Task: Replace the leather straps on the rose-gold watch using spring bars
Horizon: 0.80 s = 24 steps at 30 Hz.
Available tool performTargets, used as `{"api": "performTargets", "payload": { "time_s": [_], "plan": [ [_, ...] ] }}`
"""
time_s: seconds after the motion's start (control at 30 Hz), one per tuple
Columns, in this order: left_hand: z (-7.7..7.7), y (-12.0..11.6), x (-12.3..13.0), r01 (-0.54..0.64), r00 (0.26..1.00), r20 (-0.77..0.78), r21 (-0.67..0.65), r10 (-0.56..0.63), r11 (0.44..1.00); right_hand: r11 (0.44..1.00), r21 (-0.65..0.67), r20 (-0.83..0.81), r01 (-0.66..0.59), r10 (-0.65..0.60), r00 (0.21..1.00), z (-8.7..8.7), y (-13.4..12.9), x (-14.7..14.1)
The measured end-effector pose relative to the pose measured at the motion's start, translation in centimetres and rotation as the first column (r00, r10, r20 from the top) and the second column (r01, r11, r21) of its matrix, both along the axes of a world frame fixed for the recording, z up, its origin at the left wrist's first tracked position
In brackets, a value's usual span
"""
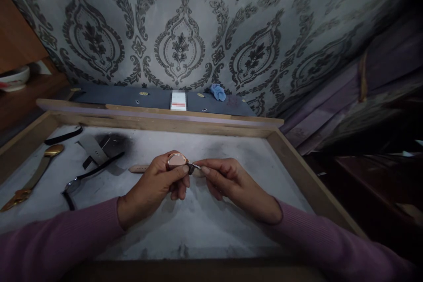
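Over the middle of the tray, my left hand (165,180) is closed around a round wristwatch (176,161) with a rose-gold rim and a pale, shiny face. Its thumb lies along the lower edge of the case. From the right, my right hand (229,178) pinches a thin metal tool (194,165) whose tip reaches the side of the watch. A pale piece shows under the right fingertips, mostly covered. Left of my left hand a beige strap end (137,168) with holes sticks out; whether it joins the watch is hidden.
The wooden-rimmed tray (277,141) has a white, smudged bottom. At its left lie a gold watch (42,167), a black-strapped watch (95,172), a grey strap (92,147) and a black strap (64,135). Behind are a small box (178,100) and blue crumpled cloth (218,92).
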State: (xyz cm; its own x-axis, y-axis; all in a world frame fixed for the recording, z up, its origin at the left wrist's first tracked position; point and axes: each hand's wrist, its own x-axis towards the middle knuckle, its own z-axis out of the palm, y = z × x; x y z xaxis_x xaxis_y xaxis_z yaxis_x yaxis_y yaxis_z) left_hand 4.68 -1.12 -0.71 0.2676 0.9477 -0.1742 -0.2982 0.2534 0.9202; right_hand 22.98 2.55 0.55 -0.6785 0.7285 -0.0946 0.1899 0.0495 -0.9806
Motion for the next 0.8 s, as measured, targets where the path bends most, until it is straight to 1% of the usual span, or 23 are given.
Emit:
{"api": "performTargets", "payload": {
  "time_s": [0.27, 0.57, 0.8],
  "plan": [
    [-0.13, -0.01, -0.06, -0.007, 1.000, 0.018, -0.014, 0.007, 1.000, 1.000, 0.006, -0.011, 0.005, -0.005, 1.000, 0.18, -0.11, -0.08],
    [0.03, -0.03, -0.03, -0.020, 1.000, 0.022, -0.022, 0.021, 1.000, 0.999, -0.025, 0.005, 0.033, -0.033, 0.999, 0.20, -0.23, -0.24],
    [-0.12, -0.04, -0.10, -0.011, 1.000, 0.000, -0.015, 0.011, 1.000, 1.000, 0.012, 0.003, 0.007, -0.007, 1.000, 0.01, -0.12, -0.06]
  ]
}}
